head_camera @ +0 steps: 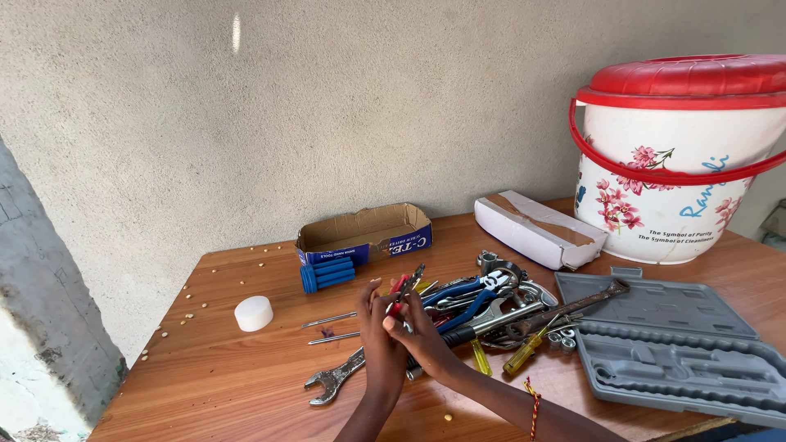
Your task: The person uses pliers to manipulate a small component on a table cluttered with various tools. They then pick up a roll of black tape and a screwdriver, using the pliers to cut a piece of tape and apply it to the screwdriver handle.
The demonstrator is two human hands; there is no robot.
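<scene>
Background: rough grey plaster wall (pixel 327 106) across the upper frame, whitewashed pillar edge (pixel 41 327) at lower left.
Surface: brown wooden table (pixel 237 376) fills the lower half, small pale grains scattered along its left edge.
Bucket: big white plastic bucket with pink flower print, red lid and red handle (pixel 675 164), upper right of frame.
Case: open grey moulded plastic tool case (pixel 671 344), lower right, just beside the tool heap.
White box: long white cardboard box with brown tape (pixel 536 229), right of centre, lying between bucket and heap.
Cardboard tray: open brown-and-blue cardboard box (pixel 366 233), centre, near the wall.
Tool heap: pile of metal spanners, blue-handled pliers and yellow-handled screwdrivers (pixel 491 307), centre right, one rusty wrench reaching over the case rim.
Spanner: long steel open-ended spanner (pixel 332 381), lower centre, partly under the hands.
Blue bundle: bunch of blue plastic wall plugs (pixel 327 274), in front of the tray.
White puck: small round white plastic cap (pixel 254 313), left of centre.
Rods: two thin metal rods (pixel 330 320), between puck and hands.
Left hand (pixel 378 336): lower centre, fingers curled together, pinching the red tool.
Right hand (pixel 422 336): touching the left, fingers closed on the same tool; red-yellow thread on the wrist.
Held thing: small red-handled pliers (pixel 403 290), raised above the table at frame centre, tips pointing up right, gripped by both hands.
</scene>
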